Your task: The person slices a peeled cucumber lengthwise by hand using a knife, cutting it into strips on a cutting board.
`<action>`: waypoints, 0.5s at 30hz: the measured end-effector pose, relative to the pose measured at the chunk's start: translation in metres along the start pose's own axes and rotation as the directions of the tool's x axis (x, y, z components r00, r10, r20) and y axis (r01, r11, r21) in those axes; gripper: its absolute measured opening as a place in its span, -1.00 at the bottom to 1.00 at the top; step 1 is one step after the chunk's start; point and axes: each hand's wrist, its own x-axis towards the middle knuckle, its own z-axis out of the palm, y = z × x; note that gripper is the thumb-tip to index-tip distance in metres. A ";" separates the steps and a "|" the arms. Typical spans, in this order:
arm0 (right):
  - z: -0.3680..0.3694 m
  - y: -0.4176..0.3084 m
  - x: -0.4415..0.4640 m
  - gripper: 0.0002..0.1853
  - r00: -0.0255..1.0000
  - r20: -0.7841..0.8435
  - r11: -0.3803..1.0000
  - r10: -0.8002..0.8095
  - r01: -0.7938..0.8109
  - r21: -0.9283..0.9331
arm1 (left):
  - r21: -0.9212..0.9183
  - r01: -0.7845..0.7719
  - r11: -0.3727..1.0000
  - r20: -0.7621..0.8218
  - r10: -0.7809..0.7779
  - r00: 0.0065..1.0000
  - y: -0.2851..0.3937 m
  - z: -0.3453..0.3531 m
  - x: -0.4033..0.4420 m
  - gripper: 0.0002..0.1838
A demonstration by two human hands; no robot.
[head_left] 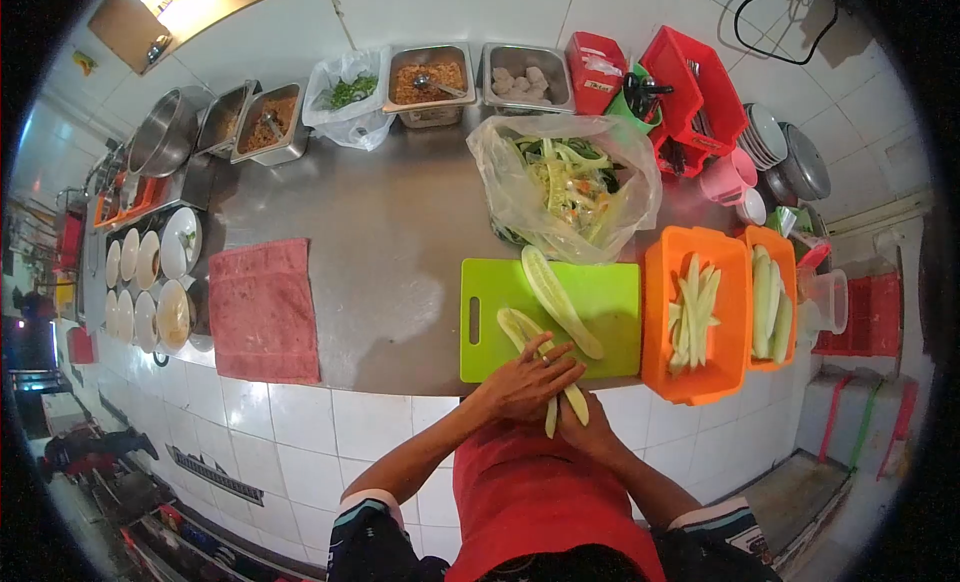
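A lime green cutting board (485,282) lies at the table's front edge. One pale cucumber half (560,300) rests on it, cut face up. My left hand (527,384) holds a second, lengthwise-cut cucumber piece (515,325) against the board, fingers bent over it. Narrow cucumber ends (575,404) stick out below that hand, past the board's edge. My right hand (594,434) is closed beside these ends; what it grips is hidden. Right of the board, an orange tray (655,327) holds cut cucumber strips (692,317).
Another orange container (788,354) holds pale cucumber pieces. Behind the board sits a clear bag (630,197) of peelings. Metal food pans (430,107) line the wall. A red cloth (262,312) and white bowls (173,312) are at the left.
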 end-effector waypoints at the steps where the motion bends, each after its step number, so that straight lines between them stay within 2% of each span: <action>1: 0.002 0.007 -0.001 -0.71 1.000 -0.002 1.000 0.006 -0.006 0.001 | -0.005 -0.003 1.000 0.001 0.003 1.000 -0.002 0.004 0.000 -0.36; 3: 0.008 0.022 -0.006 -0.72 0.940 -0.107 0.943 -0.325 0.314 -0.108 | -0.153 -0.046 0.987 -0.094 0.032 0.995 -0.006 0.006 0.002 -0.52; 4: 0.009 0.027 -0.005 -0.72 0.941 -0.108 0.945 -0.320 0.309 -0.108 | -0.158 -0.047 0.986 -0.093 0.033 0.995 -0.007 0.007 0.004 -0.52; 6: 0.011 0.019 -0.003 -0.70 0.970 -0.130 0.960 -0.207 0.176 -0.216 | -0.346 -0.053 0.937 -0.265 -0.044 0.963 -0.009 0.009 0.008 -0.77; 7: 0.011 0.013 -0.007 -0.67 0.933 -0.182 0.876 -0.310 0.206 -0.436 | -0.348 -0.051 0.936 -0.266 -0.046 0.963 -0.009 0.010 0.012 -0.77; 8: 0.013 0.021 -0.005 -0.67 0.934 -0.179 0.876 -0.308 0.205 -0.437 | -0.338 -0.052 0.940 -0.393 -0.090 0.915 -0.007 0.012 0.018 -0.81; 9: 0.015 0.032 -0.004 -0.66 0.941 -0.139 0.828 -0.308 0.193 -0.527 | -0.330 -0.049 0.943 -0.511 -0.135 0.849 -0.004 0.012 0.023 -0.80; 10: 0.017 0.042 -0.001 -0.66 0.946 -0.098 0.769 -0.308 0.187 -0.612 | -0.333 -0.044 0.942 -0.510 -0.141 0.849 -0.004 0.012 0.027 -0.80; 11: 0.016 0.037 -0.003 -0.66 0.947 -0.092 0.767 -0.306 0.188 -0.613 | -0.346 -0.034 0.938 -0.561 -0.178 0.809 -0.003 0.009 0.032 -0.76; 12: 0.014 0.031 -0.006 -0.67 0.969 -0.071 0.726 -0.238 0.129 -0.676 | -0.361 -0.026 0.932 -0.608 -0.214 0.765 -0.004 0.007 0.036 -0.72; 13: 0.012 0.027 -0.008 -0.68 0.984 -0.057 0.675 -0.167 0.072 -0.734 | -0.365 -0.025 0.931 -0.607 -0.217 0.764 -0.004 0.006 0.038 -0.72; 14: 0.012 0.031 -0.007 -0.68 0.986 -0.054 0.674 -0.160 0.069 -0.736 | -0.375 -0.021 0.927 -0.627 -0.237 0.742 -0.003 0.006 0.039 -0.72; 15: 0.011 0.038 -0.003 -0.71 0.979 -0.080 0.753 -0.188 0.091 -0.652 | -0.384 -0.016 0.923 -0.647 -0.257 0.718 -0.003 0.007 0.040 -0.72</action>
